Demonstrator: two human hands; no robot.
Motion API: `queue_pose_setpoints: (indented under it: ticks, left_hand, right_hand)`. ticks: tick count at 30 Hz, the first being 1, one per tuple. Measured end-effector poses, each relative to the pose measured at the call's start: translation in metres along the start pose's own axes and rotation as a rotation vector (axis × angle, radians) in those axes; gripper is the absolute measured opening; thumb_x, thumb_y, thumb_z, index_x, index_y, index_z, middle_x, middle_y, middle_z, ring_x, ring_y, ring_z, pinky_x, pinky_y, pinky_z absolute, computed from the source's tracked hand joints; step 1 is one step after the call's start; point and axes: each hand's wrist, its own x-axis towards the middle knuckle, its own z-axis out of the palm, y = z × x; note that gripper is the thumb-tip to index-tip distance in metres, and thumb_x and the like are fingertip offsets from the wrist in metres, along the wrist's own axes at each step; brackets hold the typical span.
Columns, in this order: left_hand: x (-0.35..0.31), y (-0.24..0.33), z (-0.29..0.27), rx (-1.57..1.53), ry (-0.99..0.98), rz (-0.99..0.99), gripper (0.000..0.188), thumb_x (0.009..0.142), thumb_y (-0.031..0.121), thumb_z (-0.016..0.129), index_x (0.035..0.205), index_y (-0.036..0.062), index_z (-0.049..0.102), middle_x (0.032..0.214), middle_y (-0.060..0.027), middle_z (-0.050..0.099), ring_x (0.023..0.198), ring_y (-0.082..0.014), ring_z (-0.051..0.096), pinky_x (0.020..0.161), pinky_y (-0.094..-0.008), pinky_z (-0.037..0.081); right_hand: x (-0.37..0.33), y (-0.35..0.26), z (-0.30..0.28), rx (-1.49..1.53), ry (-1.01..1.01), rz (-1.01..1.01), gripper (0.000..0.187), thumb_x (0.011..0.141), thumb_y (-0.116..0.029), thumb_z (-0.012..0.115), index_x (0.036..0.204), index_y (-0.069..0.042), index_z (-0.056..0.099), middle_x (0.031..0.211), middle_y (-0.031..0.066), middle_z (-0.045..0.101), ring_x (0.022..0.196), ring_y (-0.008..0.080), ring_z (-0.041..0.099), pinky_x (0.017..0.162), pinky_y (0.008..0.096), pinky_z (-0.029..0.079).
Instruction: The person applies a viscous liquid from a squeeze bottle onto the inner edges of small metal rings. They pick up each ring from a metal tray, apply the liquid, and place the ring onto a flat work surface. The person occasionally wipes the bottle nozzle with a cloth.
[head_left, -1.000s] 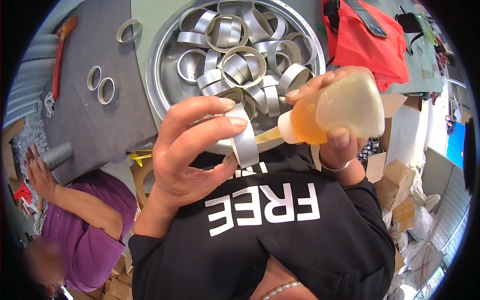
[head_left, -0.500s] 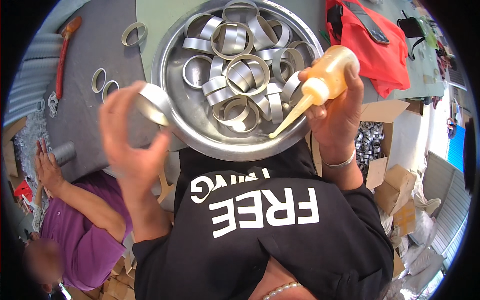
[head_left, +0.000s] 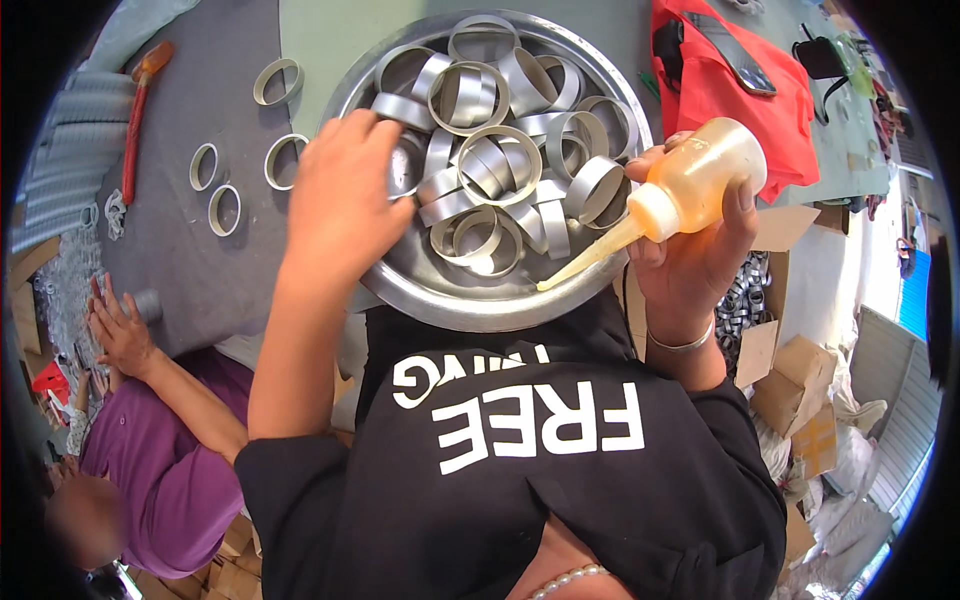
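My right hand (head_left: 700, 245) is wrapped round a translucent squeeze bottle (head_left: 705, 175) of orange-yellow liquid. It is tilted, its long nozzle pointing down-left over the near right part of a round metal tray (head_left: 440, 308). Many short silver metal rings (head_left: 483, 97) lie heaped in the tray. My left hand (head_left: 350, 190) reaches over the tray's left rim, its thumb and fingers apart beside a silver ring (head_left: 406, 165); its fingertips are partly hidden. Just left of this hand a ring (head_left: 285, 162) rests on the table, with several more rings (head_left: 226, 210) farther left.
A red-handled tool (head_left: 133, 130) lies at the far left. On the right are a red bag (head_left: 740, 120) with a phone (head_left: 728, 50) on it and a cardboard box (head_left: 762, 345) of metal pieces. A co-worker in purple (head_left: 180, 450) sits at the lower left, one hand on the table.
My left hand has let go of a ring on the table left of the tray and moved right, over the tray. My right hand with the bottle has shifted slightly right and down.
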Motion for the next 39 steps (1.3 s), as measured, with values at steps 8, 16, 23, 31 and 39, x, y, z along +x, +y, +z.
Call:
queue_pose_setpoints:
  ticks: [8, 16, 23, 31, 39]
  left_hand:
    - [-0.065, 0.024, -0.015, -1.828, -0.162, -0.402, 0.063, 0.085, 0.025, 0.068, 0.134, -0.0045, 0.042, 0.114, -0.0150, 0.058, 0.108, -0.0246, 0.060, 0.075, -0.0364, 0.059]
    - [-0.077, 0.042, 0.006, -2.404, -0.553, -0.548, 0.062, 0.099, 0.043, 0.043, 0.130, -0.0107, 0.040, 0.111, -0.0276, 0.060, 0.088, -0.0353, 0.069, 0.070, -0.0389, 0.063]
    - [-0.072, 0.051, -0.010, -1.982, -0.391, -0.455, 0.072, 0.086, 0.039, 0.063, 0.134, -0.0091, 0.041, 0.119, -0.0191, 0.056, 0.102, -0.0256, 0.064, 0.075, -0.0340, 0.060]
    - [-0.072, 0.058, -0.008, -1.576, 0.040, -0.105, 0.073, 0.063, -0.001, 0.079, 0.131, 0.0009, 0.051, 0.125, -0.0098, 0.051, 0.115, -0.0208, 0.056, 0.091, -0.0317, 0.054]
    - [-0.067, 0.057, -0.006, -0.999, 0.323, 0.247, 0.055, 0.058, -0.013, 0.072, 0.110, 0.0050, 0.068, 0.118, -0.0122, 0.054, 0.104, -0.0229, 0.061, 0.083, -0.0320, 0.056]
  right_hand:
    - [-0.002, 0.006, -0.015, -0.350, -0.484, -0.626, 0.076, 0.084, -0.048, 0.068, 0.133, 0.002, 0.035, 0.112, 0.0310, 0.056, 0.085, 0.0346, 0.066, 0.060, 0.0359, 0.059]
    - [-0.014, 0.009, 0.001, -0.702, -0.818, -0.898, 0.081, 0.076, -0.035, 0.083, 0.130, -0.003, 0.034, 0.108, 0.0324, 0.060, 0.084, 0.0318, 0.066, 0.065, 0.0376, 0.057]
    - [-0.008, 0.006, -0.006, -0.809, -0.877, -0.969, 0.079, 0.074, -0.033, 0.085, 0.129, -0.003, 0.035, 0.107, 0.0346, 0.060, 0.083, 0.0319, 0.067, 0.061, 0.0365, 0.057]
    - [-0.017, -0.017, -0.005, -0.728, -0.813, -0.562, 0.074, 0.073, -0.014, 0.085, 0.129, 0.001, 0.038, 0.109, 0.0311, 0.062, 0.083, 0.0303, 0.070, 0.067, 0.0351, 0.059]
    - [-0.013, 0.003, -0.001, -0.573, -0.471, -0.514, 0.070, 0.072, -0.025, 0.084, 0.113, 0.004, 0.036, 0.092, 0.0235, 0.065, 0.084, 0.0296, 0.070, 0.071, 0.0354, 0.058]
